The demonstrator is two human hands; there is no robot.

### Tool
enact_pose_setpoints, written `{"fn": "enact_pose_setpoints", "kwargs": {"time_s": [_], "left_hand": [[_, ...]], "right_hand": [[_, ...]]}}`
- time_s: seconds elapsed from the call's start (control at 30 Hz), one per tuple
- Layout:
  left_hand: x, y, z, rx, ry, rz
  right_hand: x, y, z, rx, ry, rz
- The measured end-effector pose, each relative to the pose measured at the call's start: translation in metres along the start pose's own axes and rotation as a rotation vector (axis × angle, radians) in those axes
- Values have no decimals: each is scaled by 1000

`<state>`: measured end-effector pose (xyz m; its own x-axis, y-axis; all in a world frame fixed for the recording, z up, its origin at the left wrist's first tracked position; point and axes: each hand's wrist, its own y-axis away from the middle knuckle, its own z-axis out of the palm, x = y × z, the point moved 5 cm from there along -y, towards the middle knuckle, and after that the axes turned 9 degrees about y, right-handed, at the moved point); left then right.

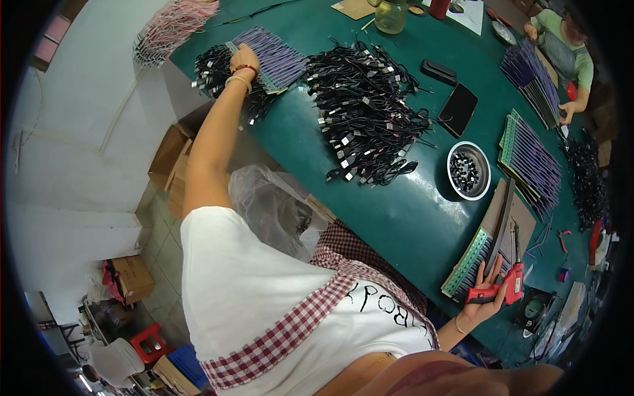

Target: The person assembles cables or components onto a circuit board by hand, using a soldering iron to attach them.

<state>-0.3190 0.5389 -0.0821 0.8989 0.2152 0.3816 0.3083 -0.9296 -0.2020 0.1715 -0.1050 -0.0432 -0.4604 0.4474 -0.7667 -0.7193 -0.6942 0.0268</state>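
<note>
My left arm stretches to the far left of the table, where my left hand is closed at the edge of a green circuit-board strip with purple wires. What its fingers grip is hidden. Beside it lies a pile of black USB cables. At the near right, my right hand is wrapped round a red soldering gun, its tip pointing away from me. Just left of the gun is another green circuit-board strip, on brown cardboard, with a long dark bar over it.
A large heap of black USB cables covers the table's middle. Right of it are a black phone, a dark case and a metal bowl of small parts. More wired boards lie right. A co-worker sits at the far right.
</note>
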Motion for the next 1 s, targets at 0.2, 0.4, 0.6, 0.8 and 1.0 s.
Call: {"fn": "enact_pose_setpoints", "kwargs": {"time_s": [0.2, 0.4, 0.6, 0.8, 1.0], "left_hand": [[14, 24, -77, -183, -405, 191], [-23, 95, -130, -251, -322, 264], [6, 118, -105, -150, -591, 286], [9, 88, -92, -411, -517, 170], [-11, 112, -90, -306, -506, 223]], "right_hand": [[1, 0, 3, 6, -18, 1], [-2, -4, 5, -14, -45, 16], [-3, -4, 6, -22, -36, 35], [0, -4, 4, -50, -80, 47], [1, 2, 7, -65, -70, 15]]}}
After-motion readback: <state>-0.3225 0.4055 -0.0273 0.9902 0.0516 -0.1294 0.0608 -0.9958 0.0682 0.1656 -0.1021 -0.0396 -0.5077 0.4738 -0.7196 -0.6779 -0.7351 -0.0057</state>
